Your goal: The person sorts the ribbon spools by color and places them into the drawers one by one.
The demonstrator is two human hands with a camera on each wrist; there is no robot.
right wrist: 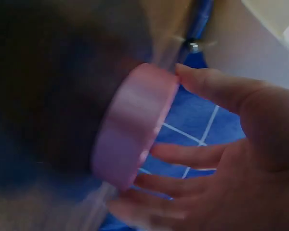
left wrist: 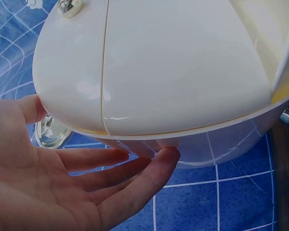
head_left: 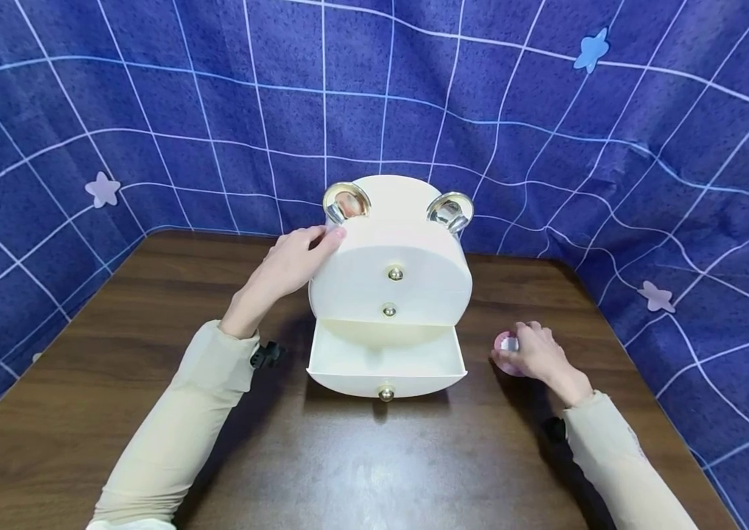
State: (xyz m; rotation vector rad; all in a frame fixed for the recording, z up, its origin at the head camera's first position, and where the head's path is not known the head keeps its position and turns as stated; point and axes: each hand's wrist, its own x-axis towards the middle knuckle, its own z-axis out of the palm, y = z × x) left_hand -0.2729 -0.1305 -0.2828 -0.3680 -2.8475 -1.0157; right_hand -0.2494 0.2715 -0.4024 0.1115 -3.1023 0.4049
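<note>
A white storage box (head_left: 391, 287) with drawers, round knobs and shiny gold ears stands on the table. Its bottom drawer (head_left: 386, 355) is pulled out, and the inside that shows is bare. My left hand (head_left: 295, 258) rests against the box's upper left side, by the left ear (head_left: 346, 202). In the left wrist view the thumb touches the front edge, while the fairly straight fingers (left wrist: 130, 187) lie along the side wall. To the right of the box, my right hand (head_left: 536, 353) holds a pink round thing (right wrist: 135, 125) with a thick smooth rim, thumb and fingers at its edge.
The brown wooden table (head_left: 361, 456) reaches to a blue grid-patterned cloth (head_left: 229, 110) at the back and sides. Small star shapes dot the cloth. The open drawer sticks out toward me, its gold knob (head_left: 385, 394) at the front.
</note>
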